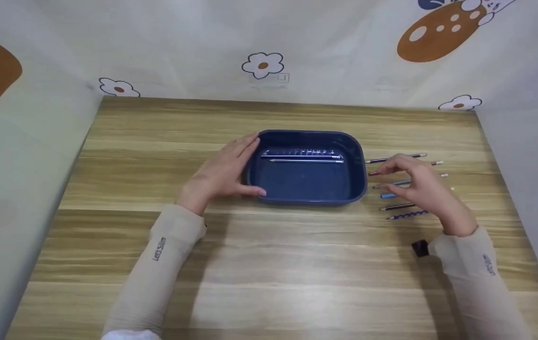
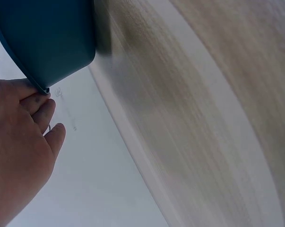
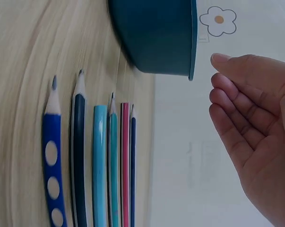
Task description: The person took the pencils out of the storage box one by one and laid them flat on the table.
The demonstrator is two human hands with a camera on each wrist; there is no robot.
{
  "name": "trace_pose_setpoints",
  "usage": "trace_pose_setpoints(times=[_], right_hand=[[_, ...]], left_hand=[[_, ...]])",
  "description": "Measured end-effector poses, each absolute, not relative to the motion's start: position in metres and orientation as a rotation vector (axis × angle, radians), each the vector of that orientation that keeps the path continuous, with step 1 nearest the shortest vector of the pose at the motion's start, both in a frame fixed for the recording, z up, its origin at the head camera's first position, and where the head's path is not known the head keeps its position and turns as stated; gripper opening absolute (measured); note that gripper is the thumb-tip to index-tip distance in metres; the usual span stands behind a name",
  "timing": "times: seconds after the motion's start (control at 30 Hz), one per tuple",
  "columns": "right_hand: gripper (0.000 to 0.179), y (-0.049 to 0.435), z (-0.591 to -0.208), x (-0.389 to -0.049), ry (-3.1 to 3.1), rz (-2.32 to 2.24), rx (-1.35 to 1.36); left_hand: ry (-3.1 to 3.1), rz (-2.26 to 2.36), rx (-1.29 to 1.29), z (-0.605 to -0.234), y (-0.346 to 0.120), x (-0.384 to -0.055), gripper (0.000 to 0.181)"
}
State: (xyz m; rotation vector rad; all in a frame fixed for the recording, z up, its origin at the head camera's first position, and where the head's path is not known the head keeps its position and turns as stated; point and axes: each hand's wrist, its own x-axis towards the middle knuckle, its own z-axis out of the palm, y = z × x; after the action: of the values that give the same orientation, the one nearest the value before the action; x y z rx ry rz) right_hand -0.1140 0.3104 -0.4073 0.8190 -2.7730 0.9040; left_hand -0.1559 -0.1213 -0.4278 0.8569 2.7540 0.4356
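My left hand rests against the left end of a dark blue plastic bin, thumb on the rim near the front corner and fingers at the back corner. Two pencils lie side by side inside the bin. To its right, my right hand hovers above a row of pencils, thumb and fingers apart with nothing between them. In the right wrist view the row shows a blue pencil with pale dots, a dark blue one, a light blue one, a teal one, a pink one and a navy one.
Everything stands on a wood-grain table. Pale cloth walls with printed flowers border it at the back and both sides. A small black piece sticks out by the right cuff.
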Motion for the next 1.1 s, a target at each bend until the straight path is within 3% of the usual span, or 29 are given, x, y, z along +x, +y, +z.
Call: trace_pose_setpoints(times=[1.1], right_hand=[[0.031,0.255,-0.405,-0.133,-2.789,1.080,0.955]], left_hand=[[2.770,0.457,0.889,-0.428,-0.123,-0.155,0.124]])
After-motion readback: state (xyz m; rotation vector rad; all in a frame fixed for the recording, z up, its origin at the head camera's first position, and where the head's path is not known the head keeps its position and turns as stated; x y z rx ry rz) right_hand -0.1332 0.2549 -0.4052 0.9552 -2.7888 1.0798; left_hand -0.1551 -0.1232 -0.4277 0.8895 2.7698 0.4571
